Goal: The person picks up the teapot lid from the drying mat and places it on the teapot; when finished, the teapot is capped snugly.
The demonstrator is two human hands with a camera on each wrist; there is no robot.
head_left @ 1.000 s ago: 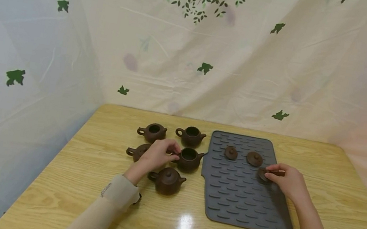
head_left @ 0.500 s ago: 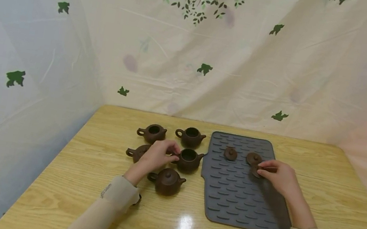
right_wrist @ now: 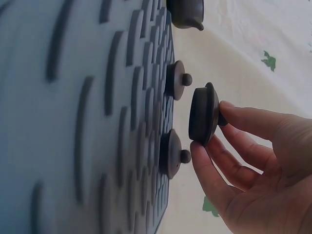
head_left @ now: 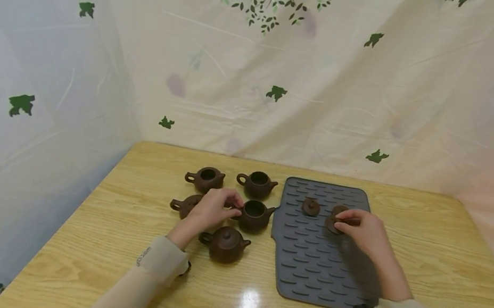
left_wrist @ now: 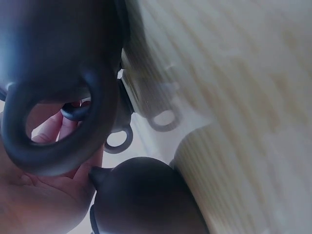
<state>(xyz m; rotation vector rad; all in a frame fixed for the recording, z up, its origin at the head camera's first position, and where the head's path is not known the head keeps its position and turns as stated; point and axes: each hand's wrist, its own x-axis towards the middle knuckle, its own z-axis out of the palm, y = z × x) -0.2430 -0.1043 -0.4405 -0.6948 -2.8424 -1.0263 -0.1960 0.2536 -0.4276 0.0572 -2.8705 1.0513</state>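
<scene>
The right hand (head_left: 367,236) pinches a brown teapot lid (head_left: 334,224) by its knob above the grey mat; in the right wrist view the held lid (right_wrist: 204,113) is clear of the mat. Two more lids lie on the mat: one (head_left: 311,207) to the left, another (head_left: 340,210) just behind the held one, partly hidden. The left hand (head_left: 215,209) holds the handle of a lidless teapot (head_left: 255,216) standing at the mat's left edge. In the left wrist view a large dark handle (left_wrist: 100,112) covers part of that hand (left_wrist: 48,195).
Two lidless teapots (head_left: 206,179) (head_left: 259,184) stand at the back. Another teapot (head_left: 185,205) is partly behind the left hand, and a lidded teapot (head_left: 226,244) stands in front. The ridged mat (head_left: 306,271) lies on the wooden table (head_left: 83,236), with a patterned curtain behind.
The right hand has moved left across the mat with the lid, which now partly covers the lid behind it. The left hand and the teapots have stayed put.
</scene>
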